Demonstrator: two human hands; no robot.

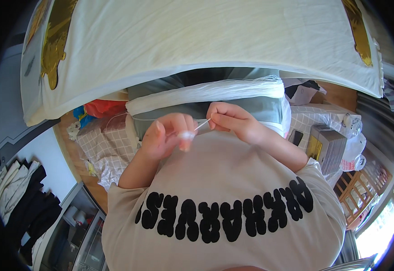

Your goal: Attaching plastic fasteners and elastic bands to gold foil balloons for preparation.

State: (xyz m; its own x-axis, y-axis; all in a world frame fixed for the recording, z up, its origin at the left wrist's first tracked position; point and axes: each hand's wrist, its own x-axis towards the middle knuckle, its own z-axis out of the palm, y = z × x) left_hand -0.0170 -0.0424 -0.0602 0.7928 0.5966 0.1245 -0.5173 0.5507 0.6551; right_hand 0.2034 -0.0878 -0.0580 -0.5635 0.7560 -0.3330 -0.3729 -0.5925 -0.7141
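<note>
Both my hands are raised in front of my chest, with a short white thread [202, 124] stretched between them. My right hand [235, 122] pinches one end between thumb and fingertips. The fingers of my left hand [165, 137] are curled and slightly blurred, with a white wad, apparently wound thread [186, 135], at the fingertips where the thread meets them. Just beyond the hands, a long skein of white thread [206, 94] lies across a grey-green surface [255, 108]. A loose strand runs near the skein's left end.
A cream cloth with gold trim [206, 36] spans the far side. Checked cloths [106, 140] lie on both sides. To the right are a dark phone [296, 137], a box-like stack [328, 149] and a plastic bag [354, 147]. Red plastic [104, 108] lies left; clothes [25, 194] hang farther left.
</note>
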